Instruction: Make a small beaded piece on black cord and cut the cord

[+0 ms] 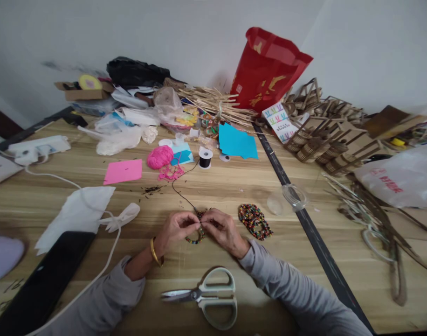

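Note:
My left hand [176, 226] and my right hand [223, 227] meet over the table, thumb and forefinger of each pinched together on a thin dark cord [181, 192]. The cord runs back to a white spool of black thread [205, 158]. Below my fingertips shows part of a multicoloured bead strand [196, 241]; my hands hide the rest. A coiled heap of similar bead strands [254, 221] lies to the right of my right hand. Nearer to me, the scissors [206, 296] with pale handles rest with their blades pointing left.
Pink yarn [160, 157], a pink card [123, 171] and blue sheets [237, 141] lie behind my hands. A black phone-like slab [49, 280] and a white cable [110, 252] are at left. Small woven baskets [325, 144] and a red bag [265, 70] stand at the back right.

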Demonstrator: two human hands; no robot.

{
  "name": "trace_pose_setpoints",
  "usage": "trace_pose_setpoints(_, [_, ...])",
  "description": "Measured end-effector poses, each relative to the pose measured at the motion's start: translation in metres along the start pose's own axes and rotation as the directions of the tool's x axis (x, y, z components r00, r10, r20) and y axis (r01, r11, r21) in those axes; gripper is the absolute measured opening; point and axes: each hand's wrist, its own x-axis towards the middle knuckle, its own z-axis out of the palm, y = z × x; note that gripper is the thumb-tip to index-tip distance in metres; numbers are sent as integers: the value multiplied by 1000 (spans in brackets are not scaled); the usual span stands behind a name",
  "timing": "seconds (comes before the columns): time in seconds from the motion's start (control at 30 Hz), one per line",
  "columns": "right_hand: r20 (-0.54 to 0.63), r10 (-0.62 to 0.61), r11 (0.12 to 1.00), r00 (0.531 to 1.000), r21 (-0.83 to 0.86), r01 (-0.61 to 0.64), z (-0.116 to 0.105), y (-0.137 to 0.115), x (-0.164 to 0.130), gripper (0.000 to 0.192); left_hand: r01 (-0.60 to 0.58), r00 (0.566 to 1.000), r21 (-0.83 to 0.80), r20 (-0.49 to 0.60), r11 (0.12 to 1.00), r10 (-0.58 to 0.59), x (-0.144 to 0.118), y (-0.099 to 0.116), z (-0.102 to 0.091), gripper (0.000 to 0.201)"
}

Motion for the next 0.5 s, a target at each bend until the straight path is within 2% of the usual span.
trace_pose_setpoints(0.17, [58, 32, 999, 998, -16, -31, -2, -1, 0, 19, 0, 999, 32, -38, 999, 2, -1, -2, 1, 12])
trace_pose_setpoints(0.4, [150, 200, 944, 968, 237, -232, 0, 1, -1, 26, -6, 999, 31, -46, 1000, 7, -1, 0, 1, 11])
trace_pose_setpoints(0.5, [163, 228, 923, 960, 276, -267, 1, 5, -3, 27, -5, 999, 65, -39, 998, 7, -2, 2, 1, 11])
